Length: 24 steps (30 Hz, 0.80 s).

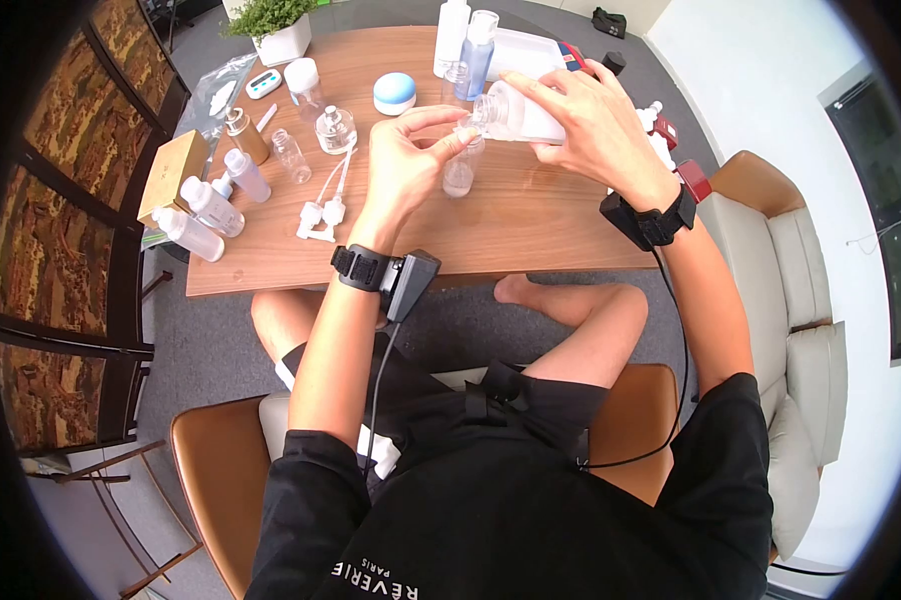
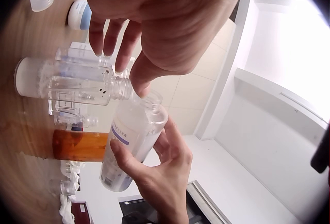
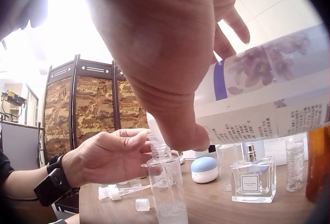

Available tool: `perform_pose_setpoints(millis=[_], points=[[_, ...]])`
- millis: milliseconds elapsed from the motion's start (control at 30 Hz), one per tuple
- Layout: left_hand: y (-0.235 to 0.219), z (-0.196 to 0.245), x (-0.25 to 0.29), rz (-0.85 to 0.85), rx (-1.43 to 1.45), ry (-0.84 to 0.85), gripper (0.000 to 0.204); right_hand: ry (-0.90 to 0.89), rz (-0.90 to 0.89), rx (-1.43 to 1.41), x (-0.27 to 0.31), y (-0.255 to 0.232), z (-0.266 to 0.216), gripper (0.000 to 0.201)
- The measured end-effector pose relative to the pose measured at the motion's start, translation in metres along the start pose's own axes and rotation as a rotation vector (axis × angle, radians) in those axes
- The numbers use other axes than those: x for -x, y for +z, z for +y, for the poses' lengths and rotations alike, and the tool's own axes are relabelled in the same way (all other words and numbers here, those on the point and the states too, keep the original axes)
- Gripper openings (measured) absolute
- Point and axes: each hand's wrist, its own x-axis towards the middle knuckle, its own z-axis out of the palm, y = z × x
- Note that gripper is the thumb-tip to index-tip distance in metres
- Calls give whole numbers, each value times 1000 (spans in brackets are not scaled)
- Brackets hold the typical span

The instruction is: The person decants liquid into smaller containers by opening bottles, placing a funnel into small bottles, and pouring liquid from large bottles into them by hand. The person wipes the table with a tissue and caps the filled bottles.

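Above the table (image 1: 571,225), the right hand (image 1: 603,132) and left hand (image 1: 403,165) meet at a tipped, labelled bottle (image 2: 138,131): the right grips it; whether the left pinches its mouth, I cannot tell. Just below, between them, stands a clear bottle (image 3: 167,190).

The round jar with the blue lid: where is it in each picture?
Head: the jar is near the top, slightly left of centre.
Left wrist: the jar is upper left, appearing sideways.
Right wrist: the jar is low, right of centre.
Shared landmark: the tilted bottle in the right hand.
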Motion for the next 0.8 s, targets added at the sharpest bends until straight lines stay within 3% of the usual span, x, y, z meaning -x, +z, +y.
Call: perform_pose_setpoints(millis=[800], points=[[0,-5,-1,0,24,2,31,-8,21,7,1,1,0,77]])
